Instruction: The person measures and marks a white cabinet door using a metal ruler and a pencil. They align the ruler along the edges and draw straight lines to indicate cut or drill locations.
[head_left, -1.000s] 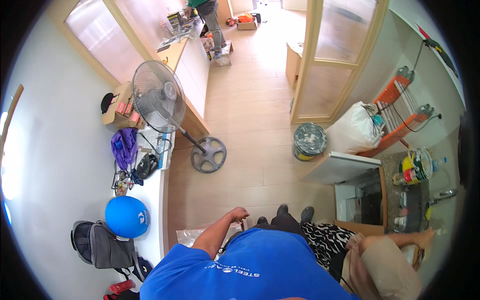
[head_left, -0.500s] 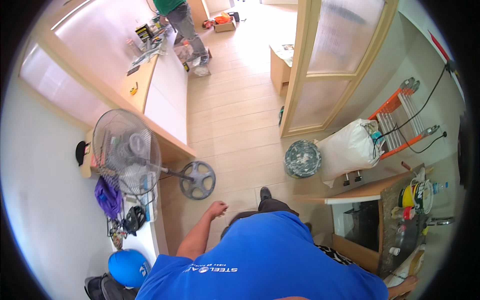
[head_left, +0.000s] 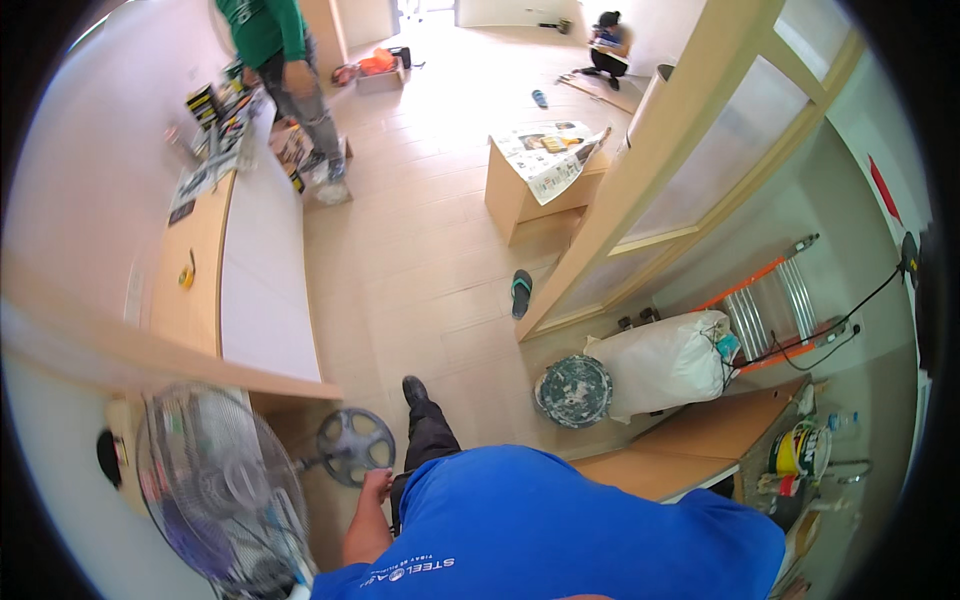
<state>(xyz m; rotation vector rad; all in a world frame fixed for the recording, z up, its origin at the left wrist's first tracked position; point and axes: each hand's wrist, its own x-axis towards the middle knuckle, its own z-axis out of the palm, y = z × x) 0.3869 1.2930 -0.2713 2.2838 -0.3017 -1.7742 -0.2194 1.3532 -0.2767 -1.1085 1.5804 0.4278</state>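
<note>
Seen from the head camera, the person's left hand (head_left: 376,486) hangs low beside a blue cloth shirt (head_left: 520,520), its fingers apparently curled inward; whether they are pressed together or pinching anything cannot be told. The right hand is out of view, so its state cannot be told either. Nearest the left hand is a standing fan (head_left: 235,490) at lower left, with a big round cage of fine wire. Its grey base (head_left: 356,447), a disc pierced by wide openings between spokes, sits on the floor (head_left: 400,290) of pale, wood-look planks. The hand overlaps the base's lower edge in the picture; contact cannot be judged. A smooth black shoe (head_left: 414,390) stands just beyond.

To the left, a long counter (head_left: 200,265) has a woodgrain top and flat white front; a yellow tape measure (head_left: 187,276) lies on it. Past it stands a person in a green top (head_left: 268,32). Ahead, printed newspaper (head_left: 548,155) drapes a boxy wooden cabinet (head_left: 512,200). To the right, a timber-framed partition (head_left: 690,165) holds translucent panels. Below it, a cylindrical bucket (head_left: 573,391), its dark top blotched white, sits beside a bulging, wrinkled white sack (head_left: 665,365). An orange ladder (head_left: 770,310) with silvery rungs leans behind.
</note>
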